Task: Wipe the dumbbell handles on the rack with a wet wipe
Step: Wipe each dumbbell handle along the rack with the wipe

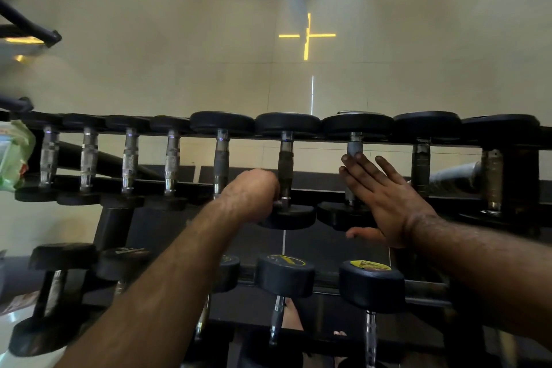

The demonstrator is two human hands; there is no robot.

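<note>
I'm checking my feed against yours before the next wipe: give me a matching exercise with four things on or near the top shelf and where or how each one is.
Things:
1. left hand
2. right hand
3. green packet
4. yellow cross

Places or states:
A. on the floor beyond the rack
B. at the far left end of the top shelf
C. fingers straight, lying over a dumbbell handle
D. curled at the near end of a dumbbell handle

Pairs: 1-D, 2-C, 3-B, 4-A
</note>
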